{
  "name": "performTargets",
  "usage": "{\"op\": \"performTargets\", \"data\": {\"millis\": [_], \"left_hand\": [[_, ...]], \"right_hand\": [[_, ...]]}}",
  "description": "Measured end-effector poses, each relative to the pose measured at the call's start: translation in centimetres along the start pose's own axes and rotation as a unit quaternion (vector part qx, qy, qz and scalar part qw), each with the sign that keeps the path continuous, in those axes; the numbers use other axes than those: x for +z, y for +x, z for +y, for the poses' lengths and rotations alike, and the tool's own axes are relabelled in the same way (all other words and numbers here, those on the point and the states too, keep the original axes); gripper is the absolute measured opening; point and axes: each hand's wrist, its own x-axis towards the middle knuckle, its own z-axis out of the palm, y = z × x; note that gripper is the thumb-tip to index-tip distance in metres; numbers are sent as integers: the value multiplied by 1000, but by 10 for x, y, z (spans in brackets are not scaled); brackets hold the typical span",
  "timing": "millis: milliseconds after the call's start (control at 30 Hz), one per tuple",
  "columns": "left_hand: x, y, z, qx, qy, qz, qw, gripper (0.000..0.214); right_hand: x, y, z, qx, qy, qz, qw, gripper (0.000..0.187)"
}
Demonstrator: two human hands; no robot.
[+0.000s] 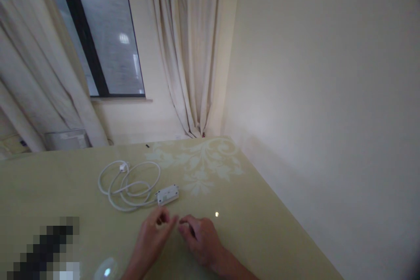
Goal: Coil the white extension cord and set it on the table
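My left hand (152,236) is closed in a pinch, its thumb and forefinger forming a ring above the tabletop. Close beside it, my right hand (203,239) is curled with its fingertips pressed together, almost meeting the left fingertips. Whatever they pinch is too small to make out. Just beyond the left hand lies a short white power strip (168,195) with dark spots near its corners. Its white cable (113,201) spreads in loose loops to the left, and a white plug (123,167) rests among the loops. Neither hand appears to grip the strip or the cable.
The glossy yellow-green table (262,227) has a pale floral pattern. A small black piece (147,145) lies near its far edge. At lower left is a pixelated dark shape (42,247). A wall (311,96) borders the right side; curtains (190,43) and a window (108,30) stand behind.
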Motion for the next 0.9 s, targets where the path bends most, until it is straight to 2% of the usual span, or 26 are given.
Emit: {"op": "performTargets", "data": {"millis": [67,133,200,300,367,433,533,633,767,833,900], "left_hand": [[-31,30,-10,-29,64,113,991,27],[-58,55,-26,-65,163,195,965,37],[-76,72,-45,-129,216,217,943,60],[-86,83,-66,-228,232,166,931,75],[-83,83,-72,-251,259,120,925,70],[-76,77,-68,-236,315,87,915,64],[-56,59,-51,-178,389,52,902,57],[-31,35,-26,-107,403,23,909,51],[-5,9,-2,-47,348,-56,935,42],[-1,6,1,-51,274,-114,954,38],[-4,12,-5,-66,211,-134,966,37]], "right_hand": [[1,5,6,25,-4,9,1000,33],[3,8,11,39,4,15,999,31],[3,11,13,44,19,17,999,27],[3,12,12,46,30,17,998,22],[2,12,12,47,37,20,998,22],[2,13,12,47,45,26,998,23],[2,16,15,33,48,58,997,21],[-2,19,20,18,48,118,992,20],[-19,22,31,16,-7,198,980,29],[-31,24,37,10,-36,184,982,32],[-42,25,40,4,-59,152,987,35]]}}
